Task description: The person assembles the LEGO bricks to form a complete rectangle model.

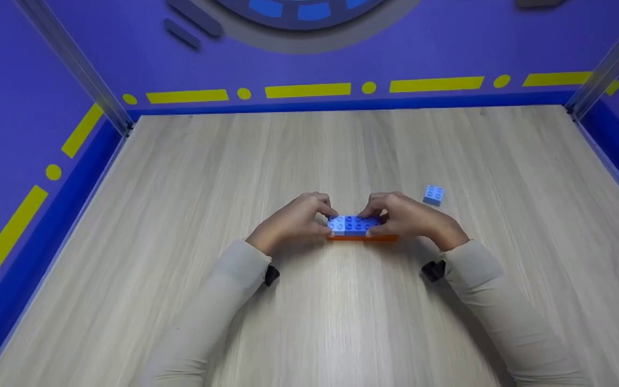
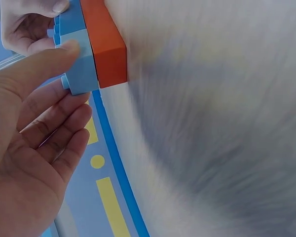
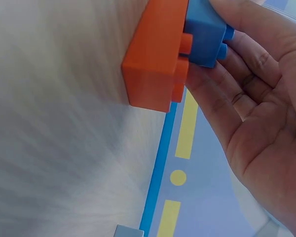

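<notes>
A long orange brick layer [image 1: 362,238] lies on the table in front of the person, with a light blue brick [image 1: 336,228] on its left end and a darker blue brick [image 1: 356,227] beside that. The left hand [image 1: 300,217] pinches the light blue brick between thumb and fingers. Over the darker blue brick is the right hand [image 1: 409,215], its thumb and fingers gripping the two sides. Bare orange studs [image 3: 179,81] show at the right end in the right wrist view. Whether the orange layer is one brick or more, I cannot tell.
A loose light blue brick [image 1: 433,195] with studs up sits on the wooden table [image 1: 342,312], just beyond the right hand. Blue walls [image 1: 309,64] with yellow markings stand at the back and both sides.
</notes>
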